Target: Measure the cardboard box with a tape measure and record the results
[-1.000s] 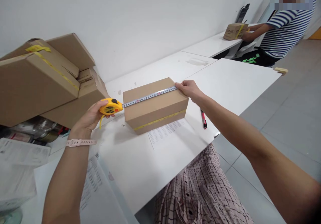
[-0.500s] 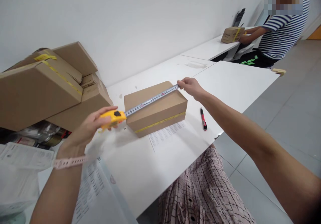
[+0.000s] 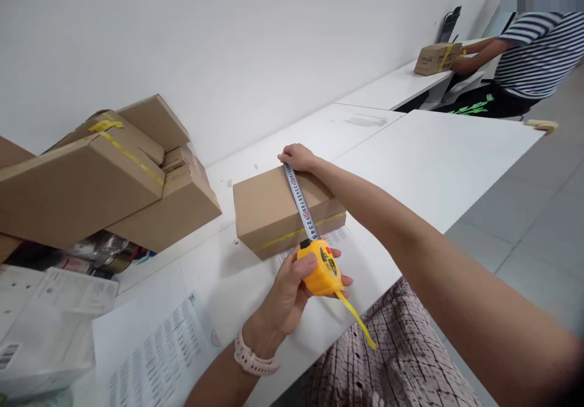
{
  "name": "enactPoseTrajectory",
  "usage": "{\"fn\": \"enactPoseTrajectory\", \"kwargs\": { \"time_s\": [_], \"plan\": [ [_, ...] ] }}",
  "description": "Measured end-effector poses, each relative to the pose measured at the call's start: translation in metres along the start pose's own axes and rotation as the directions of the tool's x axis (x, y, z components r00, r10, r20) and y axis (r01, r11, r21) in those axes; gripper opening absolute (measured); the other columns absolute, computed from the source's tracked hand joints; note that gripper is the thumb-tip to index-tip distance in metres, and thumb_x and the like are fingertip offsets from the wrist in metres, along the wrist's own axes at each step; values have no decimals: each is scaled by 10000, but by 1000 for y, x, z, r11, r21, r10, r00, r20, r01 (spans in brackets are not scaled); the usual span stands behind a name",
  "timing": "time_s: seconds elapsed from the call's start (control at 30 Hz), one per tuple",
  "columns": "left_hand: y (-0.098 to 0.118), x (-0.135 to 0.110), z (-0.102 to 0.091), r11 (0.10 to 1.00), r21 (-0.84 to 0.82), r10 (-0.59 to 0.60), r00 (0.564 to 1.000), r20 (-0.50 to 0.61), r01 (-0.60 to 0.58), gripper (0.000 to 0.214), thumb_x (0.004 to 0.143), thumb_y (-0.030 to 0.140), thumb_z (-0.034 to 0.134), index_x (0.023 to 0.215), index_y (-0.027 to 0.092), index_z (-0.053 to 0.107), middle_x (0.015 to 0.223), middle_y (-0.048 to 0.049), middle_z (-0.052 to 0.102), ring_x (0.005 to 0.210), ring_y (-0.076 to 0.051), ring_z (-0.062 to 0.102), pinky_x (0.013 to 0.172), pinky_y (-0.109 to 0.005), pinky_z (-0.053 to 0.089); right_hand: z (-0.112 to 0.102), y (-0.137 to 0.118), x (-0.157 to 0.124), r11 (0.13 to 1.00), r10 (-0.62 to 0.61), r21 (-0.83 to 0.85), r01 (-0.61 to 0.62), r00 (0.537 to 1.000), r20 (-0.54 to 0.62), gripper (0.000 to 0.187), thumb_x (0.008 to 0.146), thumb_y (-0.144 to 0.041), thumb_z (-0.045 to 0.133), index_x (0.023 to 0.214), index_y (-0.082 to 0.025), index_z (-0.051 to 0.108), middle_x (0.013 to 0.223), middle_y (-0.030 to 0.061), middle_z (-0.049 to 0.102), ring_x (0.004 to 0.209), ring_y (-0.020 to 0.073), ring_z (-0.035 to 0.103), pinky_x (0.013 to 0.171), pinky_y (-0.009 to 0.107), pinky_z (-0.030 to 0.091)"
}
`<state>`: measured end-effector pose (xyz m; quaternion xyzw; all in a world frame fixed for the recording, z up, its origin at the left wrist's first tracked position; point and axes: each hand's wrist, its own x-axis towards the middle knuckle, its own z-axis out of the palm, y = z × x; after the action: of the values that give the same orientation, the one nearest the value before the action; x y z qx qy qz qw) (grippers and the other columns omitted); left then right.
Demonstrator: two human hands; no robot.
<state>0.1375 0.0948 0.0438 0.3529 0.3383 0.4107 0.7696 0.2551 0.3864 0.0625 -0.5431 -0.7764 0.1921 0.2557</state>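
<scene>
My left hand (image 3: 285, 294) grips the yellow case of a tape measure (image 3: 319, 268), held just off the near side of a cardboard box (image 3: 262, 203). The pulled-out metal blade runs across the top of the box to its far edge. There my right hand (image 3: 297, 156) pinches the blade's end. Yellow tape runs along the near side of the box, which lies on the white table. A yellow strap hangs from the tape measure's case. Printed paper (image 3: 337, 236) shows partly from under the box.
Several larger cardboard boxes (image 3: 123, 170) are stacked at the left against the wall. Printed sheets (image 3: 157, 352) and a white package (image 3: 45, 328) lie at the near left. Farther right, a person in a striped shirt (image 3: 542, 57) handles another box (image 3: 435, 58) on a white table.
The tape measure has turned from along the box's length to across its width. My left hand moved right and nearer to me; my right hand moved left to the far edge.
</scene>
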Motion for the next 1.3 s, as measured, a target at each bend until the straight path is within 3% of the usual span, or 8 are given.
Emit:
{"fn": "enactPoseTrajectory", "kwargs": {
  "time_s": [0.27, 0.6, 0.77, 0.87, 0.93, 1.07, 1.2, 1.3],
  "plan": [
    [-19, 1, 19, 996, -88, -28, 998, -49, 23, 581, 768, 516, 819, 1178, 184, 575, 1176, -111, 665, 885, -293, 748, 770, -421, 625, -12, 5, -35, 992, -16, 129, 6, 997, 80, 286, 949, -468, 546, 790, -232, 579, 760, 42, 635, 720, 187, 551, 698, 333, 421],
    [-23, 1, 23, 998, -65, -18, 998, -63, 14, 572, 759, 528, 818, 1157, 187, 589, 1178, -116, 666, 876, -288, 742, 746, -413, 624, -25, -19, -53, 981, -21, 192, 2, 995, 99, 370, 931, -343, 577, 624, -222, 410, 698, 15, 519, 667, 152, 457, 681, 317, 395],
    [-5, -14, 17, 998, 48, 31, 1000, 1, -32, 569, 755, 520, 822, 1182, 214, 604, 1191, -106, 658, 871, -294, 741, 732, -427, 641, -40, 0, -42, 843, 20, 536, 39, 994, -105, 398, 1001, -521, 481, 764, -216, 578, 774, 39, 613, 781, 172, 567, 769, 316, 465],
    [17, -38, 8, 944, 230, 245, 969, -18, -235, 632, 679, 504, 877, 1206, 268, 618, 1340, -112, 613, 887, -311, 743, 732, -452, 657, -57, 33, -57, 768, 165, 637, 70, 939, -303, 562, 998, -674, 357, 926, -203, 655, 779, 57, 638, 810, 185, 616, 786, 329, 488],
    [31, -56, -4, 848, 414, 419, 896, -143, -331, 658, 644, 495, 896, 1209, 285, 629, 1469, -106, 535, 916, -321, 740, 721, -439, 665, -63, 56, -89, 793, 244, 608, 25, 902, -355, 642, 963, -744, 350, 966, -190, 675, 721, 50, 610, 782, 197, 617, 775, 338, 487],
    [36, -72, -42, 796, 558, 512, 755, -410, -236, 684, 637, 465, 885, 1233, 281, 604, 1566, -95, 436, 940, -317, 738, 706, -430, 666, -49, 82, -170, 867, 262, 483, -122, 936, -233, 701, 967, -749, 300, 1126, -189, 691, 713, 49, 604, 787, 224, 607, 789, 370, 485],
    [23, -59, -81, 875, 466, 392, 755, -525, -131, 638, 634, 446, 878, 1163, 250, 579, 1486, -97, 499, 907, -288, 750, 809, -485, 642, -23, 80, -210, 859, 235, 483, -169, 969, -78, 709, 988, -702, 300, 1466, -217, 498, 779, 38, 630, 824, 235, 616, 842, 400, 500],
    [22, -48, -91, 880, 463, 346, 815, -466, -109, 646, 642, 470, 872, 1166, 234, 575, 1386, -92, 568, 922, -288, 748, 844, -477, 625, -19, 69, -206, 839, 160, 535, -94, 984, -79, 710, 988, -686, 329, 1539, -247, 418, 916, 55, 652, 859, 224, 605, 850, 395, 506]
  ]
}}
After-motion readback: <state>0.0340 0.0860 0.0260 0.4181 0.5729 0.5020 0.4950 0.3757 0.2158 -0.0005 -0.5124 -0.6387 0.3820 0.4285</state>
